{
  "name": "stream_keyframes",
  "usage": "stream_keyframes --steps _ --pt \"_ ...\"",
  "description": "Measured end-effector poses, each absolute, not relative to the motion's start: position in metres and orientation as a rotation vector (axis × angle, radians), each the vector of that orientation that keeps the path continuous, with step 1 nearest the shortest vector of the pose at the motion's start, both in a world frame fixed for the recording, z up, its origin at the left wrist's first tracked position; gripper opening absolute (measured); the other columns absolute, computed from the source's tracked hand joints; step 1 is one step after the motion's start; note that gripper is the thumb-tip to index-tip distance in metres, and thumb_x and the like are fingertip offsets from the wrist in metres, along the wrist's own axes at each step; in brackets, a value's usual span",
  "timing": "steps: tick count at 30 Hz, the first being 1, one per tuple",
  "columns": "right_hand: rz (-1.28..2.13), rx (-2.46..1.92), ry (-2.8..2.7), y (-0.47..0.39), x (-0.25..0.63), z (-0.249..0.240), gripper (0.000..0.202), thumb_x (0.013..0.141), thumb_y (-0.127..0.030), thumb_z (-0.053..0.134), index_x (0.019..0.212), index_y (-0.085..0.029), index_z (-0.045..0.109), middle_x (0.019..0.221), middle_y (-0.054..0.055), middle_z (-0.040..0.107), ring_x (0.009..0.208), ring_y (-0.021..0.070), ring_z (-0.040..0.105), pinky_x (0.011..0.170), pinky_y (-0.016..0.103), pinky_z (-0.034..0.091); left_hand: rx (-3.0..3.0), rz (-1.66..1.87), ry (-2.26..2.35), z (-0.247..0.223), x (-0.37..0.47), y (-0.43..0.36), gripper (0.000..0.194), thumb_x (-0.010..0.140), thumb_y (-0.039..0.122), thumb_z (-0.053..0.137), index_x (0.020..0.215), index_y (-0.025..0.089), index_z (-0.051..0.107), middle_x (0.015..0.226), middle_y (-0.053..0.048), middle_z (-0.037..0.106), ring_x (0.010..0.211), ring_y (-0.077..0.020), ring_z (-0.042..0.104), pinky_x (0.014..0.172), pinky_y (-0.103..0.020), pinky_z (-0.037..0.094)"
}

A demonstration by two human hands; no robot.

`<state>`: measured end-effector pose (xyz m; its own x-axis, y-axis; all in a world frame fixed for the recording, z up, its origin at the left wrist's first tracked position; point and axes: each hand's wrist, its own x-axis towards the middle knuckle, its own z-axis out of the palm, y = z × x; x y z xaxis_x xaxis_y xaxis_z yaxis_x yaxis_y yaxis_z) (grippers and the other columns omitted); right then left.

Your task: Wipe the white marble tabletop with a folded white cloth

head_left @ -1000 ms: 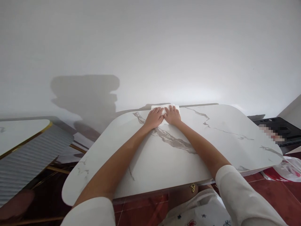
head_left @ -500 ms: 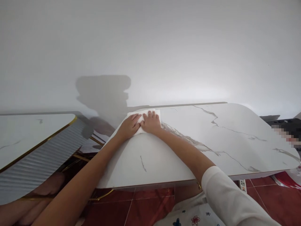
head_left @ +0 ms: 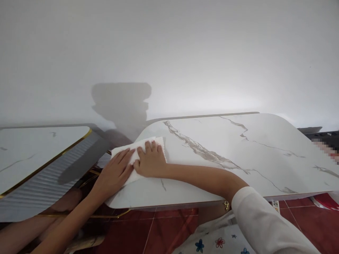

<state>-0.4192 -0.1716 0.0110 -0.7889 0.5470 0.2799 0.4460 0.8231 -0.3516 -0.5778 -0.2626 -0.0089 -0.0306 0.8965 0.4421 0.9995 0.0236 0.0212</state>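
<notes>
A white cloth (head_left: 132,145) with a finely notched edge lies flat near the left end of a white marble-patterned tabletop (head_left: 217,141); I cannot tell whether it is fabric or paper. Across its left part rests my left hand (head_left: 113,173), fingers stretched out and palm down. My right hand (head_left: 151,161) presses flat on its right part, fingers spread. The two hands are close together, thumb side to thumb side. Neither hand wraps around the cloth, and the surface beneath it is hidden.
Left of the tabletop stands another marble-patterned table (head_left: 31,148) with a gold rim and ribbed grey side. A pale wall (head_left: 201,60) runs behind both. Gold metal legs (head_left: 116,214) and red floor tiles (head_left: 172,229) show below. A black object (head_left: 329,141) sits at the right edge.
Both hands and the cloth have moved left and toward me, from near the wall side toward the tabletop's left front corner. The view has shifted slightly.
</notes>
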Motion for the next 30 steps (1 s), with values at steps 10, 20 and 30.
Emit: stream_keyframes --steps 10,20,30 --pt "0.405 -0.637 -2.651 -0.203 -0.372 0.012 0.058 0.094 -0.04 0.038 0.144 -0.011 0.04 0.155 0.017 0.03 0.143 0.0328 0.026 0.112 0.048 0.024 -1.865 -0.415 -2.004 -0.015 -0.532 -0.301 0.069 0.088 0.038 0.03 0.15 0.047 0.001 0.154 0.011 0.032 0.132 -0.032 0.046 0.109 -0.055 0.038" --pt "0.409 -0.711 -2.632 -0.169 -0.36 0.008 0.058 0.095 -0.039 0.04 0.145 -0.01 0.038 0.155 0.019 0.029 0.143 0.0348 0.024 0.113 0.05 0.023 -1.915 -0.361 -1.978 -0.021 -0.526 -0.257 0.059 0.092 0.036 0.027 0.15 0.026 0.024 0.147 -0.01 0.043 0.135 -0.0306 0.04 0.112 -0.05 0.034" --pt "0.21 -0.897 -2.536 -0.1 -0.385 0.002 0.053 0.095 -0.037 0.038 0.141 -0.012 0.043 0.152 0.017 0.036 0.14 0.0346 0.029 0.109 0.052 0.028 -1.992 -0.4 -1.997 -0.015 -0.547 -0.161 0.053 0.091 0.036 0.026 0.137 0.016 0.043 0.143 -0.013 0.047 0.135 -0.0284 0.039 0.111 -0.048 0.034"
